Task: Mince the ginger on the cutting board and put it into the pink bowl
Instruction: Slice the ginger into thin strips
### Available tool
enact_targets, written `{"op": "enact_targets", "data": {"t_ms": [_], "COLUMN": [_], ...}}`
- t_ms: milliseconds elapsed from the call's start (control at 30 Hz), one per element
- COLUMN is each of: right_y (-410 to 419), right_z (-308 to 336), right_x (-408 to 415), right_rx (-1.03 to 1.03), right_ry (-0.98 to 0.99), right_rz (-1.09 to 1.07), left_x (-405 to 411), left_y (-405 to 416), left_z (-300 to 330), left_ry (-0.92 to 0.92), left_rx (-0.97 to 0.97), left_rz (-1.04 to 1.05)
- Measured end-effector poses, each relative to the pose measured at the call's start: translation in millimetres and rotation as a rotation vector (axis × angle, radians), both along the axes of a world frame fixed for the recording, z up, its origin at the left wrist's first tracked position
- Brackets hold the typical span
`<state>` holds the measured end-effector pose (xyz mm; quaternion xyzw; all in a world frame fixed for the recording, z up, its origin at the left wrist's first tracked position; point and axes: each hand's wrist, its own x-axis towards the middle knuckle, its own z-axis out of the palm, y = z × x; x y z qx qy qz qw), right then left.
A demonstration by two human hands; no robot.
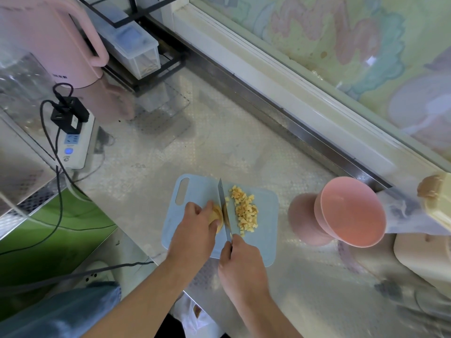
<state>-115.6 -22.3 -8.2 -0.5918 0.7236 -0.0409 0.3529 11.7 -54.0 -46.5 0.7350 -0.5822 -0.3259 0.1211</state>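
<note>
Ginger piece (217,219): uncut remainder, pale yellow, lying left of centre on light blue cutting board (266,242); pinned under curled fingers of left hand (195,225).

Diced ginger (245,211): loose heap of small cubes on right half of board, just beside blade, apart from uncut piece.

Knife (223,208): narrow blade, edge down, standing between uncut piece and heap, touching cut face of piece; tip pointing away from person toward far board edge.

Left hand grip: closed over ginger piece, knuckles close beside blade.

Right hand (240,262) grip: wrapped round knife handle, handle itself hidden inside fist, forefinger lying along blade base.

Pink bowl (351,212): on surface right of board, well apart from it, interior holding nothing visible.

Surface (151,172): patterned metal, reflective.

Pink kettle (51,42): far left corner.

Power strip (74,140): left edge, black plugs inserted, blue lit button, cables trailing off edge.

Clear lidded container (135,47): on black rack behind kettle.
</note>
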Motion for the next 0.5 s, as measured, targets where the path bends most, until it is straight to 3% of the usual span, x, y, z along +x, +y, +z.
{"op": "enact_targets", "data": {"t_ms": [233,500], "right_y": [-3.2,-2.9], "right_z": [0.8,1.4], "right_x": [-4.0,-5.2], "right_rx": [-0.003,-0.006], "right_ry": [0.001,-0.005], "right_rz": [-0.006,-0.028], "left_x": [9.6,27.1], "left_y": [0.1,-0.3], "left_z": [-3.9,0.6], "left_ry": [0.197,0.076], "left_rx": [-0.003,-0.067], "left_rz": [0.059,0.366]}}
